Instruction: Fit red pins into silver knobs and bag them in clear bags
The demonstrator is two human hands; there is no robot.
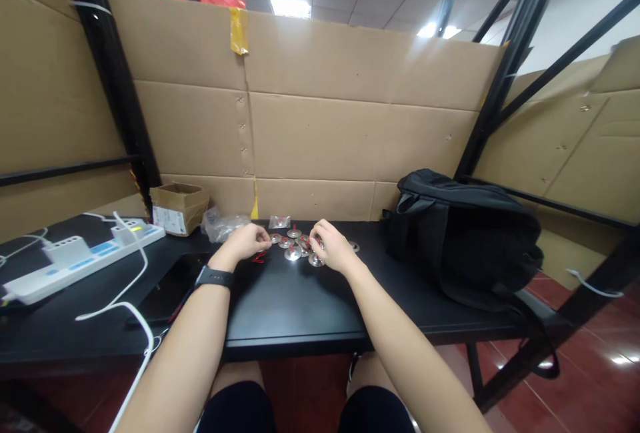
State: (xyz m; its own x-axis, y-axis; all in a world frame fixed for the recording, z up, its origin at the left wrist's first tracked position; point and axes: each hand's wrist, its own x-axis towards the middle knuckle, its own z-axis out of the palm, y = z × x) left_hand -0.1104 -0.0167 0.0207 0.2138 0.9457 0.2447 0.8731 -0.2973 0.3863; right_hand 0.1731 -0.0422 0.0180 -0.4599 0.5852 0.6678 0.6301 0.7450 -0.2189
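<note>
Several small silver finger cymbals (293, 253) with red loops lie in a loose cluster on the black table (295, 306). At the cluster's left edge is my left hand (249, 242), its fingers curled together in a pinch. Whatever those fingertips hold, if anything, is hidden. A red cord (259, 257) lies just below that hand. My right hand (331, 245) reaches over the right side of the cluster, thumb and fingers closed on a cymbal at its red loop, partly covered by the hand. One more cymbal (354, 246) shows just beyond my right wrist.
Behind the cymbals lie a small clear packet (279, 222) and crumpled plastic wrap (225, 225). An open cardboard box (181, 208), a white power strip (85, 266) with cables and a dark phone (173, 286) occupy the left. A black backpack (465, 239) stands right; cardboard (320, 126) walls the back.
</note>
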